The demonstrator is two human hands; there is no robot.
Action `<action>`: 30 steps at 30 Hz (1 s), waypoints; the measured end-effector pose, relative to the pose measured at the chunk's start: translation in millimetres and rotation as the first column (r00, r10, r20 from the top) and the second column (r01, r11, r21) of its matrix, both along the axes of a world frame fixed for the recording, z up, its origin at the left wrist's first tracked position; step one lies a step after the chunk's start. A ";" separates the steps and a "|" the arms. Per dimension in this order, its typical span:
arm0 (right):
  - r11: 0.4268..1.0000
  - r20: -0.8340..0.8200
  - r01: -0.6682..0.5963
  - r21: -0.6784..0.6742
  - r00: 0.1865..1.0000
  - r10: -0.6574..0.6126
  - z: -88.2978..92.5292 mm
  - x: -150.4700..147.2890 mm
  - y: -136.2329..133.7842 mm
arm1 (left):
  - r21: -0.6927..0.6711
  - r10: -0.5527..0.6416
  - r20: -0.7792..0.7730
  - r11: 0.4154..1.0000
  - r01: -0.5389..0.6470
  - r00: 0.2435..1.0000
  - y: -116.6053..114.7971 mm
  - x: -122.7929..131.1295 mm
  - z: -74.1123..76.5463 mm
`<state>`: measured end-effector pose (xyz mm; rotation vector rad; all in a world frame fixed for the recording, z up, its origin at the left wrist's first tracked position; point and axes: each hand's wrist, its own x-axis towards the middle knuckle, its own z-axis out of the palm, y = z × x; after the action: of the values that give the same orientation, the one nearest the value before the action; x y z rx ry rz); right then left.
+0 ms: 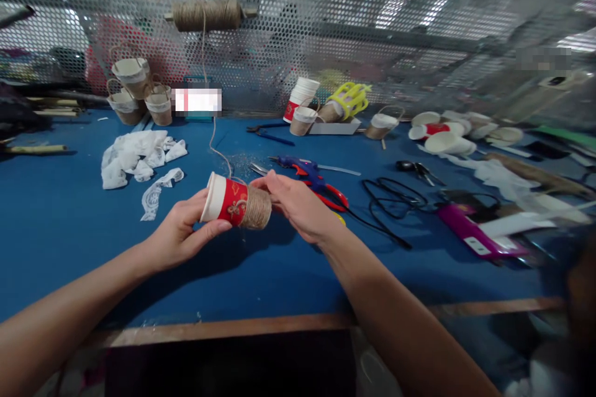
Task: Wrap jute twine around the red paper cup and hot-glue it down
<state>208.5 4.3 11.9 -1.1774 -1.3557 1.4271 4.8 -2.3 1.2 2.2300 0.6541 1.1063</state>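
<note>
A paper cup [235, 203], white at the rim with a red printed band, lies tilted sideways between my hands. Brown twine [257, 208] is wound in close rows around its narrow end. My left hand [186, 229] is closed around the rim end, thumb along the near side. At the wrapped base, my right hand [298, 201] has its fingers closed against the cup; some fingertips are hidden behind it. A loose strand of twine runs down to the cup from a spool [207, 15] mounted on the mesh. Below the right hand's far side lie red-and-blue-handled scissors [333, 193].
A blue hot glue gun [298, 164] and a black cord [393, 195] lie right of centre. White lace [139, 155] is on the left. Finished twine-handled cups [133, 77] stand at the back, beside stacked paper cups [305, 96]. Keys [419, 170] and a purple package [470, 229] are right.
</note>
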 end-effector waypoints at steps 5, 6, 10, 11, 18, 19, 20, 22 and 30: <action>0.987 -0.024 -0.154 0.040 0.988 0.155 3.1 0.1 -3.9 | -0.164 0.043 0.022 0.986 -0.039 0.999 6.0 -0.5 -2.5; 0.987 0.016 -0.136 0.084 0.991 0.135 3.2 -0.1 -4.4 | -0.257 0.045 0.031 0.966 -0.035 0.999 6.3 -0.2 -2.8; 0.969 0.170 -0.154 0.195 0.978 0.121 0.7 -2.6 -6.5 | -0.657 0.093 0.140 0.754 0.022 0.986 7.0 2.4 -5.6; 0.963 0.208 -0.162 0.214 0.971 0.117 -0.6 -3.5 -7.0 | -0.713 0.107 0.181 0.699 0.055 0.978 7.4 3.3 -6.6; 0.923 0.374 -0.221 0.314 0.923 0.094 -7.2 -4.6 -8.3 | -0.811 0.170 0.287 0.567 0.145 0.943 6.9 8.0 -7.8; 0.919 0.381 -0.227 0.322 0.920 0.094 -7.3 -4.4 -8.3 | -0.814 0.180 0.286 0.563 0.140 0.941 6.1 8.4 -7.1; 0.915 0.389 -0.232 0.331 0.917 0.092 -7.4 -4.2 -8.2 | -0.818 0.191 0.286 0.559 0.135 0.939 5.3 8.9 -6.4; 0.907 0.406 -0.240 0.345 0.910 0.086 -7.5 -4.3 -8.3 | -0.825 0.218 0.291 0.550 0.129 0.932 3.9 9.9 -5.3; 0.898 0.433 -0.250 0.363 0.899 0.075 -9.4 -5.7 -9.1 | -0.822 0.217 0.306 0.551 0.143 0.927 4.3 11.3 -5.2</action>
<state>202.8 -4.8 2.5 -1.1285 -1.9815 0.9531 16.1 1.9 -3.9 1.1235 0.8328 0.9078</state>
